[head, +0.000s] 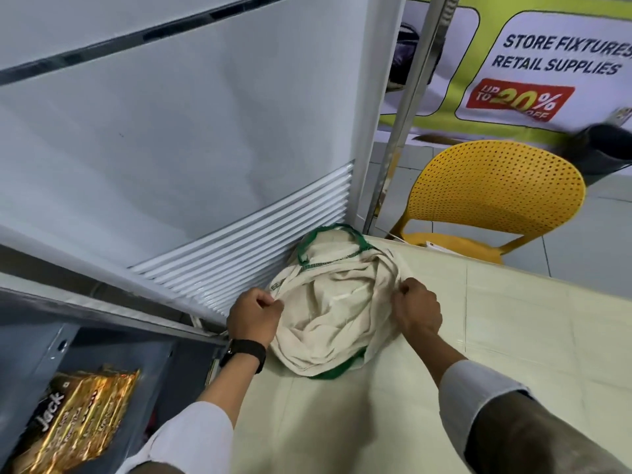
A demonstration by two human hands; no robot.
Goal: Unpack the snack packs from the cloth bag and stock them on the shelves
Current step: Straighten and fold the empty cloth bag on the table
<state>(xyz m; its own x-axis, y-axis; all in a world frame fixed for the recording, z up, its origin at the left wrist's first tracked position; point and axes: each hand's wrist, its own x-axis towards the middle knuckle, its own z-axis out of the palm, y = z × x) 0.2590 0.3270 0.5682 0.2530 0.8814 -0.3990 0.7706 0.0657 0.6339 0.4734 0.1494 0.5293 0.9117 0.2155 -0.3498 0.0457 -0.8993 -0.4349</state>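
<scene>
A cream cloth bag (333, 302) with green trim lies crumpled on the pale table (513, 336), pushed against a white cabinet. My left hand (253, 318), with a black watch on the wrist, pinches the bag's left edge. My right hand (417, 309) pinches its right edge. The bag's inside is hidden by folds of cloth. Gold snack packs (78, 415) marked "Jack" lie on a grey shelf (51, 350) at the lower left.
The tall white cabinet (171, 148) with a slatted vent stands behind the bag. A yellow perforated chair (492, 203) sits past the table's far edge. A metal pole (407, 107) and a retail banner (554, 63) stand at the back right.
</scene>
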